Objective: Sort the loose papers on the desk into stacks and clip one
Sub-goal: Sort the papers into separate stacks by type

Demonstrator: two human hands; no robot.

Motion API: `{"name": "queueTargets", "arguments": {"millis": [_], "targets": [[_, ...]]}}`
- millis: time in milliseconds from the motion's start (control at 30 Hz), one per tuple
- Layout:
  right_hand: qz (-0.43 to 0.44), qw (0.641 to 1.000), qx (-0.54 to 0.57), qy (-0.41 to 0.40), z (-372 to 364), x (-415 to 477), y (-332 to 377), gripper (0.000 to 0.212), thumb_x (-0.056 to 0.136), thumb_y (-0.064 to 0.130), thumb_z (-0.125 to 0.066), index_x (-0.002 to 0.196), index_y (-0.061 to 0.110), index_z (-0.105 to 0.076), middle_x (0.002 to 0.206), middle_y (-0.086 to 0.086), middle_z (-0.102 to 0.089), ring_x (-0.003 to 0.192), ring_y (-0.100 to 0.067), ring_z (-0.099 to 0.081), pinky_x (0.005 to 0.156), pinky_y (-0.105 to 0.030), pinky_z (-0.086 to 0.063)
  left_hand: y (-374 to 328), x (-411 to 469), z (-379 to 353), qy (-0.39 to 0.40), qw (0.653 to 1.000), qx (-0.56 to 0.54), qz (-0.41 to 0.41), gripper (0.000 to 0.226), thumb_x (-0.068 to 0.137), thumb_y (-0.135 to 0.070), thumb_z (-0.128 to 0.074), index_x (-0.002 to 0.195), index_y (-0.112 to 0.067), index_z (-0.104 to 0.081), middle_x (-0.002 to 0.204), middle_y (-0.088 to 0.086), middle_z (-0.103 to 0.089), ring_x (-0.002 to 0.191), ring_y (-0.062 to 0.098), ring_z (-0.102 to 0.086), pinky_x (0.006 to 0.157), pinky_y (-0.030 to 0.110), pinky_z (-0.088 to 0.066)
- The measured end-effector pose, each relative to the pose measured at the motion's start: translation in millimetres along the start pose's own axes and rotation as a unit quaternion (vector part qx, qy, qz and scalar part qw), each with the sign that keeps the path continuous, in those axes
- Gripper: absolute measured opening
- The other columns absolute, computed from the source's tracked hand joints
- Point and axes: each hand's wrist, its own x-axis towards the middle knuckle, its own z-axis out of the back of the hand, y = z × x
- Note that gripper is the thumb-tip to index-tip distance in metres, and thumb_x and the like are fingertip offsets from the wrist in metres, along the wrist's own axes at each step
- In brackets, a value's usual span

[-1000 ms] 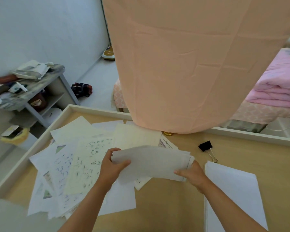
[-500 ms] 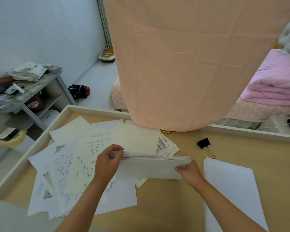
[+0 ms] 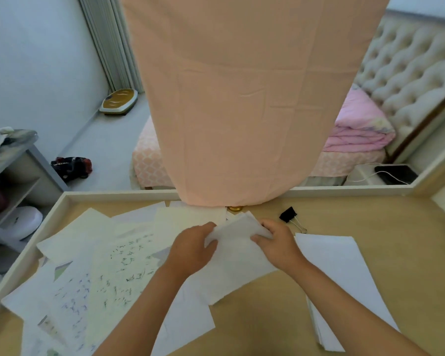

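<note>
While the left hand [image 3: 190,249] and right hand [image 3: 278,242] pinched one sheaf [image 3: 238,260] at mid-tabletop [image 3: 401,253], a neat stack [image 3: 344,273] lay right, loose papers [image 3: 108,265] sprawled left, clip [image 3: 288,215] unused: sorting looked roughly half done.

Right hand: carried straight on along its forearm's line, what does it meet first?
The right hand grips the paper sheaf, so that comes first. Past it, the hand would likely reach the hem of the hanging peach cloth; depth is unclear.

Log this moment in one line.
left hand: grips sheaf | right hand: grips sheaf | clip: unused on desk | stack: at right
</note>
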Motion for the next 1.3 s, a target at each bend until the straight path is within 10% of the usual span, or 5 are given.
{"name": "queueTargets", "arguments": {"millis": [200,433,600,1067,1300], "targets": [[-0.032,0.982,0.051,-0.179,12,-8,7,0.099,0.067,0.022,-0.090,0.146,0.030,-0.032,0.136,0.015,-0.044,0.122,-0.004,-0.043,0.102,-0.028,-0.040,15,-12,16,-0.059,0.911,-0.387,0.126,0.023,0.092,-0.007,-0.065,0.103,-0.027,-0.065,0.095,-0.011,-0.073,0.083,0.006,-0.069,0.069,0.021,-0.055],[-0.090,0.984,0.108,-0.105,-16,-21,10,0.044,0.084,0.000,-0.070,0.114,0.029,-0.059,0.111,0.009,-0.069,0.104,-0.011,-0.066,0.093,-0.037,-0.054,20,-21,-8,-0.073,0.829,-0.511,0.215,0.039,0.078,-0.024,-0.075,0.115,-0.026,-0.063,0.107,-0.008,-0.072,0.098,0.015,-0.068,0.081,0.039,-0.057],[-0.117,0.986,0.045,-0.113,-40,-49,-21,0.057,0.090,-0.004,-0.060,0.136,0.023,-0.041,0.122,0.013,-0.055,0.115,-0.001,-0.053,0.087,-0.005,-0.043,18,-38,-45,-0.079,0.858,-0.451,0.234,0.046,0.085,-0.008,-0.070,0.120,-0.026,-0.047,0.110,-0.011,-0.060,0.100,0.008,-0.061,0.074,0.025,-0.051],[-0.174,0.975,-0.039,-0.132,-24,-45,-63,0.032,0.099,0.005,-0.039,0.131,0.014,-0.036,0.115,0.005,-0.053,0.102,-0.014,-0.055,0.083,-0.024,-0.041,0,-29,-79,0.046,0.952,-0.225,0.202,0.019,0.098,-0.004,-0.039,0.108,-0.018,-0.031,0.088,0.004,-0.055,0.072,0.014,-0.057,0.054,0.024,-0.041],[-0.231,0.963,-0.022,-0.138,93,-35,-124,0.047,0.090,0.001,-0.039,0.131,0.022,-0.042,0.109,0.006,-0.058,0.093,-0.013,-0.058,0.070,-0.026,-0.046,-94,21,-132,0.153,0.921,-0.271,0.233,0.038,0.095,-0.001,-0.040,0.129,-0.016,-0.033,0.117,0.001,-0.052,0.100,0.014,-0.054,0.087,0.030,-0.050]]}}
